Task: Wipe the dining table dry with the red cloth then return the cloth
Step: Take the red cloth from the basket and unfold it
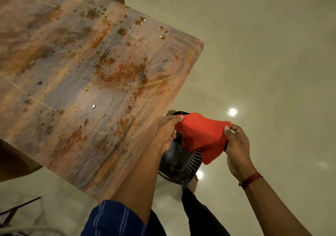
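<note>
The red cloth (202, 135) hangs stretched between both hands, just off the near right edge of the dining table (72, 72). My left hand (166, 132) pinches its left corner and my right hand (236, 143) pinches its right corner. The cloth's lower part droops over a black slatted basket (183, 165) on the floor below. The table top is marbled brown and blue, with water drops (162, 33) near the far right corner and more drops (93, 106) toward the middle.
Glossy pale tiled floor (263, 54) lies to the right of the table, with light reflections. A foot (192, 183) and dark trouser legs stand beside the basket. A dark chair frame (16, 210) shows at the lower left.
</note>
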